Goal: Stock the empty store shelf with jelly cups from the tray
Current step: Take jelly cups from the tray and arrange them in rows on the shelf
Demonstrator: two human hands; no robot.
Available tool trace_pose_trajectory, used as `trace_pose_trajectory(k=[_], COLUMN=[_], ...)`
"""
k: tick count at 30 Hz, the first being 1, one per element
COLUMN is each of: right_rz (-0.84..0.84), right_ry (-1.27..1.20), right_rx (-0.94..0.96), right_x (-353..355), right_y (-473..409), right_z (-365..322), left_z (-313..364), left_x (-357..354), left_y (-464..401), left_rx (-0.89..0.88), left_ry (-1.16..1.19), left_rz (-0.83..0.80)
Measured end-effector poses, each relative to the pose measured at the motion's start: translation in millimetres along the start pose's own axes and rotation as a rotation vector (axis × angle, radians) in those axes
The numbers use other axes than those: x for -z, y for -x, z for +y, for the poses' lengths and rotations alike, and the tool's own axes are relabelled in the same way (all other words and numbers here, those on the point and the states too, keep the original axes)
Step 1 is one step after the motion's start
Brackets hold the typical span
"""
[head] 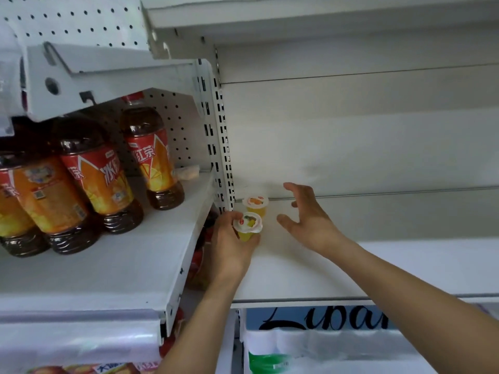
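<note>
A yellow jelly cup with a white fruit-printed lid stands in the back left corner of the white store shelf. My left hand grips a second yellow jelly cup just in front of it, low over the shelf's left end. My right hand hovers to the right of both cups with its fingers spread, holding nothing. The tray is not in view.
A slotted white upright borders the shelf on the left. Beyond it a neighbouring shelf carries several iced-tea bottles. Another shelf hangs overhead. Below are wrapped paper goods and a blue sign.
</note>
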State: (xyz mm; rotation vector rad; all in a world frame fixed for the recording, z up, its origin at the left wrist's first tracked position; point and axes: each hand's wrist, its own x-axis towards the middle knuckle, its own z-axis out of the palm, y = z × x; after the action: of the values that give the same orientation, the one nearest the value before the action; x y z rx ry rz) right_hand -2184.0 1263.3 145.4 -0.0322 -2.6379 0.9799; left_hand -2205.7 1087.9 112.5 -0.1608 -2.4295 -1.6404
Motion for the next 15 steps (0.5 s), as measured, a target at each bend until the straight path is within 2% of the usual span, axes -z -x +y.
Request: trace_pose_trajectory(k=[8, 11, 15], right_rz=[0.030, 0.073, 0.223], right_ry=[0.057, 0.140, 0.263], right_rx=[0.081, 0.138, 0.151], right_x=[43.6, 65.5, 100.2], right_y=[43.2, 62.1, 99.1], right_z=[16.4, 25.9, 46.0], left_z=[9.4, 30.7, 80.5], left_x=[0.3, 0.0, -33.2], left_y=[2.3, 21.0, 62.5], left_rx=[-0.072, -0.224, -0.489], left_ry=[-0.221, -0.379, -0.391], left_rz=[0.001, 0.039, 0.003])
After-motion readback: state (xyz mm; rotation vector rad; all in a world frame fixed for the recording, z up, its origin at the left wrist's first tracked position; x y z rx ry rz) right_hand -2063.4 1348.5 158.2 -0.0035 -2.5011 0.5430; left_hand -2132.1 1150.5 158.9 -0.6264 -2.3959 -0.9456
